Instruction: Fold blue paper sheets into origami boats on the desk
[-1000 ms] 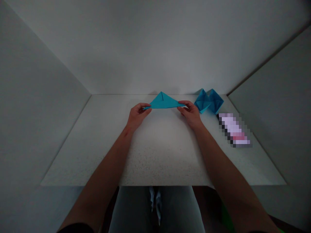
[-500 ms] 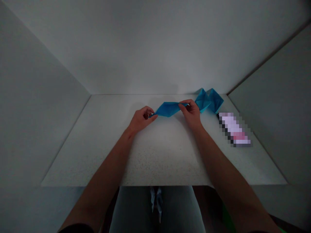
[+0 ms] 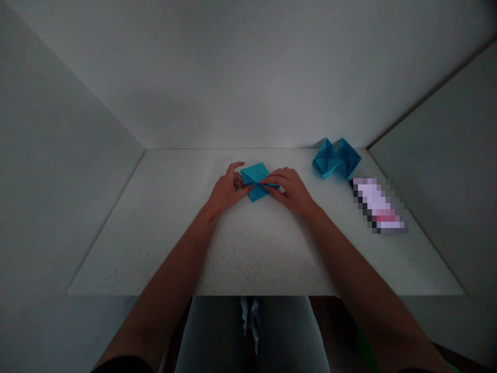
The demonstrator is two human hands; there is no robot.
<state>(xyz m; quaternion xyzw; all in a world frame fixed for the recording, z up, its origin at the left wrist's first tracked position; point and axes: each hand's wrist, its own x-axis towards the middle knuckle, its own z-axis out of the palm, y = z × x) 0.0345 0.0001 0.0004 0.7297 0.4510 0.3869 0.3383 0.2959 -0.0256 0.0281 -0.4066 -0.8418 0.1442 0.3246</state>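
Note:
A folded piece of blue paper [image 3: 256, 171] lies at the middle of the white table, between my two hands. My left hand [image 3: 230, 187] grips its left side with the thumb on the near part, while the index finger sticks out above. From the right, my right hand [image 3: 289, 189] pinches the paper's right part between thumb and fingers. The fingers hide both side ends of the paper. Two flaps show, one toward the wall and one toward me.
Blue folded paper shapes [image 3: 336, 158] stand at the back right, close to the wall [image 3: 248, 77]. In front of them lies a phone-like thing [image 3: 378, 204], blurred by pixels. The speckled white table [image 3: 256, 259] has walls at its back and sides.
The blue paper has gone from a long, stretched strip to a more compact shape with flaps up and down. My right hand has moved left, closer to my left hand.

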